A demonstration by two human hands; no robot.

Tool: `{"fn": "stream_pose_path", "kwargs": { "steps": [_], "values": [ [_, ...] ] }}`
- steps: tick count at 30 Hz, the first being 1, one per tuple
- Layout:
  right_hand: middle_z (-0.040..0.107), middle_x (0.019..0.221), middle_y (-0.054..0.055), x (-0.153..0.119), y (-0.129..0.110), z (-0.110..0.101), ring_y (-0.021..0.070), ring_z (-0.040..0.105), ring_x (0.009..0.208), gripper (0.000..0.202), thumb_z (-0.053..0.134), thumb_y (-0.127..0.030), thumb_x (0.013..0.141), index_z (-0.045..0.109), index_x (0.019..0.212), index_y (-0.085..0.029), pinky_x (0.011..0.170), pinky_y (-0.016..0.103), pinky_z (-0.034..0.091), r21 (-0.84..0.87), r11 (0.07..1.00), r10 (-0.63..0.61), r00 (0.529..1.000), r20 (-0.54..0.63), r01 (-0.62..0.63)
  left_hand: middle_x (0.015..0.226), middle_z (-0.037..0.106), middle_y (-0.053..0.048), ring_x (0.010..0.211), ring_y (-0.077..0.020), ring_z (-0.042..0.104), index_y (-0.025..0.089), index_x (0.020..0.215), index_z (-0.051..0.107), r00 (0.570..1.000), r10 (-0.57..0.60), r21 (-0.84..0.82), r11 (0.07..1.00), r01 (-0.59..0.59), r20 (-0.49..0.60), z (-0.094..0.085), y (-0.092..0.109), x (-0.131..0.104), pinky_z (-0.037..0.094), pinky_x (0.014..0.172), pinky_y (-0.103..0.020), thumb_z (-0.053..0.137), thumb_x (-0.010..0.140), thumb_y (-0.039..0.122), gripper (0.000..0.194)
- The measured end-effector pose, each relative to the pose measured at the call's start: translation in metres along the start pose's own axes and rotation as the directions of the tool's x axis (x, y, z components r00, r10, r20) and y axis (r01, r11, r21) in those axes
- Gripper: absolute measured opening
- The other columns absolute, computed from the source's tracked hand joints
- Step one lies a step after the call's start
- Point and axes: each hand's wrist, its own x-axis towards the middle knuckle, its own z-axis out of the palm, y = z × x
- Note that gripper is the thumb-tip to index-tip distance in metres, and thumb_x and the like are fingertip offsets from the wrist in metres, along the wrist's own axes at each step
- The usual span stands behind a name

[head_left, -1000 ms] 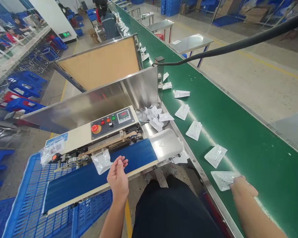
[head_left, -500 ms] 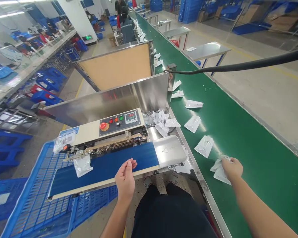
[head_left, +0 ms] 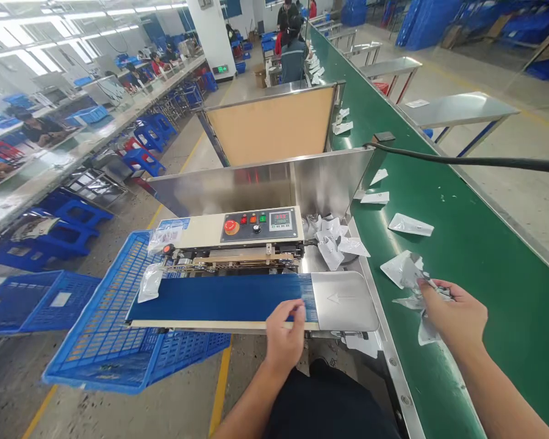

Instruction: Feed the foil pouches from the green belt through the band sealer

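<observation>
My right hand (head_left: 462, 317) is closed on a bunch of small silvery-white pouches (head_left: 429, 330) over the green conveyor belt (head_left: 466, 262). Another flat pouch (head_left: 394, 269) touches the bunch at its upper left. My left hand (head_left: 284, 338) is curled, thumb near the fingertips, with nothing visible in it. It hovers at the near edge of the blue belt (head_left: 229, 299) of a band sealing machine (head_left: 199, 228). One pouch (head_left: 150, 282) sits at the left end of that belt, beside the sealing bands.
A metal feed plate (head_left: 345, 302) with an arrow adjoins the blue belt. Loose pouches (head_left: 332, 244) are heaped behind it. A blue basket (head_left: 100, 366) stands under the belt's left end. Steel panels (head_left: 265, 183) rise behind the machine, and a black cable (head_left: 476, 161) crosses the conveyor.
My right hand has moved up the conveyor and gathered more pouches. My left hand has shifted towards the feed plate. The pouch on the blue belt has travelled left to its end.
</observation>
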Motion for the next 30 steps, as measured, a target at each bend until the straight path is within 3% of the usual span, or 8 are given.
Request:
{"fn": "stream_pose_path", "kwargs": {
  "steps": [4,8,10,13,17,21,26,30],
  "values": [
    [0.065,0.060,0.002,-0.068,-0.070,0.004,0.0209,0.056,0.055,0.055,0.082,-0.069,0.069,0.083,0.094,-0.020,0.055,0.034,0.049,0.131,0.986,-0.141,0.940,0.310,0.104,0.139,0.079,-0.018,0.130,-0.0360,0.073,0.020,0.135,0.082,0.975,0.117,-0.060,0.992,-0.107,0.187,0.045,0.013,0.028,0.058,0.116,-0.048,0.071,0.102,0.052,0.048],
    [0.081,0.084,0.006,-0.111,-0.095,0.023,0.0269,0.073,0.075,0.060,0.085,-0.069,0.068,0.086,0.103,-0.021,0.068,0.034,0.060,0.266,0.934,-0.352,0.745,0.567,0.240,0.107,0.086,-0.014,0.096,-0.0299,0.077,0.016,0.116,0.087,0.970,0.024,-0.189,0.982,0.023,0.242,0.062,0.011,0.049,0.062,0.091,-0.039,0.057,0.107,0.062,0.055],
    [0.085,0.102,0.009,-0.116,-0.094,0.029,0.0317,0.079,0.092,0.066,0.088,-0.066,0.068,0.087,0.118,-0.022,0.078,0.036,0.065,0.280,0.917,-0.397,0.706,0.586,0.284,0.094,0.084,-0.012,0.085,-0.0270,0.074,0.015,0.105,0.087,0.981,-0.044,-0.213,0.973,0.085,0.191,0.058,0.003,0.052,0.059,0.080,-0.035,0.055,0.107,0.067,0.061],
    [0.086,0.100,0.009,-0.115,-0.093,0.035,0.0325,0.079,0.093,0.053,0.087,-0.066,0.071,0.090,0.104,-0.025,0.077,0.036,0.064,0.273,0.910,-0.414,0.707,0.573,0.311,0.089,0.081,-0.011,0.079,-0.0251,0.069,0.016,0.101,0.087,0.984,-0.060,-0.216,0.972,0.096,0.168,0.049,-0.009,0.052,0.055,0.076,-0.034,0.059,0.105,0.067,0.059],
    [0.069,0.062,0.001,-0.113,-0.097,0.046,0.0199,0.059,0.054,0.046,0.086,-0.070,0.072,0.084,0.082,-0.025,0.049,0.029,0.046,0.269,0.937,-0.349,0.670,0.655,0.225,0.082,0.077,-0.009,0.074,-0.0228,0.065,0.016,0.092,0.086,0.969,-0.076,-0.272,0.952,0.140,0.235,0.052,-0.019,0.053,0.053,0.073,-0.033,0.063,0.102,0.066,0.056],
    [0.067,0.061,0.000,-0.112,-0.099,0.050,0.0178,0.054,0.051,0.050,0.085,-0.072,0.073,0.082,0.084,-0.023,0.049,0.030,0.044,0.282,0.952,-0.278,0.718,0.638,0.118,0.069,0.069,-0.005,0.065,-0.0184,0.056,0.015,0.076,0.080,0.956,-0.190,-0.275,0.929,0.249,0.222,0.060,-0.029,0.057,0.048,0.066,-0.030,0.070,0.093,0.072,0.061],
    [0.069,0.061,0.000,-0.111,-0.090,0.051,0.0228,0.063,0.056,0.051,0.089,-0.065,0.071,0.087,0.099,-0.023,0.053,0.032,0.052,0.265,0.955,-0.272,0.761,0.589,0.137,0.078,0.074,-0.008,0.070,-0.0189,0.059,0.014,0.086,0.082,0.954,-0.191,-0.366,0.891,0.268,0.232,0.056,-0.033,0.058,0.049,0.068,-0.030,0.075,0.088,0.075,0.062],
    [0.066,0.054,0.000,-0.098,-0.078,0.064,0.0232,0.062,0.049,0.047,0.088,-0.067,0.072,0.083,0.087,-0.023,0.049,0.034,0.052,0.267,0.963,-0.200,0.774,0.601,0.042,0.062,0.062,-0.001,0.061,-0.0161,0.052,0.015,0.078,0.081,0.924,-0.317,-0.342,0.862,0.375,0.216,0.056,-0.035,0.067,0.043,0.059,-0.027,0.084,0.080,0.073,0.058]
  ]
}}
